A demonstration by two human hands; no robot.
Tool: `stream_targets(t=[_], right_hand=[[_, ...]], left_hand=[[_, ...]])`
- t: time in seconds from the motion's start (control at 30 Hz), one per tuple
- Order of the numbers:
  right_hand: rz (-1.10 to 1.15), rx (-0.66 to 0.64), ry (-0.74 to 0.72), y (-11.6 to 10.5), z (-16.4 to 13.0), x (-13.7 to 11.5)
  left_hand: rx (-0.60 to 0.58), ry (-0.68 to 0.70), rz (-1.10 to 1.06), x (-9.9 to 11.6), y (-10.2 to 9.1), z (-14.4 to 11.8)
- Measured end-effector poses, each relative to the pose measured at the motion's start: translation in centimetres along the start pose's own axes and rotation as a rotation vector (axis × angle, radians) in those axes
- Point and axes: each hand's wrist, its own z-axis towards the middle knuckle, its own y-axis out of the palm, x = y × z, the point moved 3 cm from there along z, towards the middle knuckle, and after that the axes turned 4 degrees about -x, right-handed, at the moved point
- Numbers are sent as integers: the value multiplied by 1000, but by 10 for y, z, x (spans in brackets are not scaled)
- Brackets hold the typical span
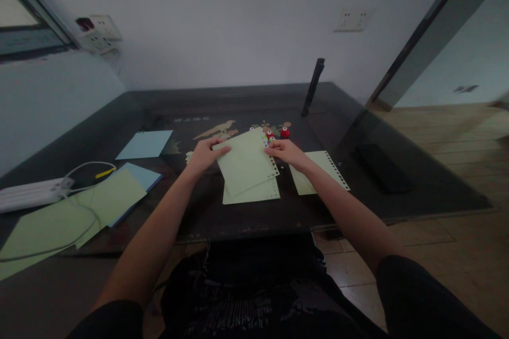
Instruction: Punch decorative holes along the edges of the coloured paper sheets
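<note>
My left hand (204,154) grips the left edge of a pale green sheet (246,161) with punched holes along its right side. My right hand (287,151) holds the same sheet at its punched edge. The sheet is tilted above a second green sheet (252,195) lying flat on the dark glass table (417,180). Another punched green sheet (322,169) lies just right of my right wrist. Small red hole punches (284,132) stand just beyond my right fingers.
Green sheets (99,204) and blue sheets (145,144) lie at the left, with a white power strip (32,194) and its cable across them. A black stick (312,87) stands upright at the back. A black flat object (382,168) lies at the right.
</note>
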Motion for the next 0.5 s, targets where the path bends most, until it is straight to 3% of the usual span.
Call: stream_targets(t=[0.3, 0.4, 0.5], right_hand=[[51, 28, 34, -1, -2, 0], [107, 86, -7, -3, -2, -1], [190, 115, -34, -5, -3, -4]], left_hand=[[116, -1, -413, 3, 2, -2], [31, -76, -537, 3, 7, -4], [-139, -193, -524, 2, 16, -10]])
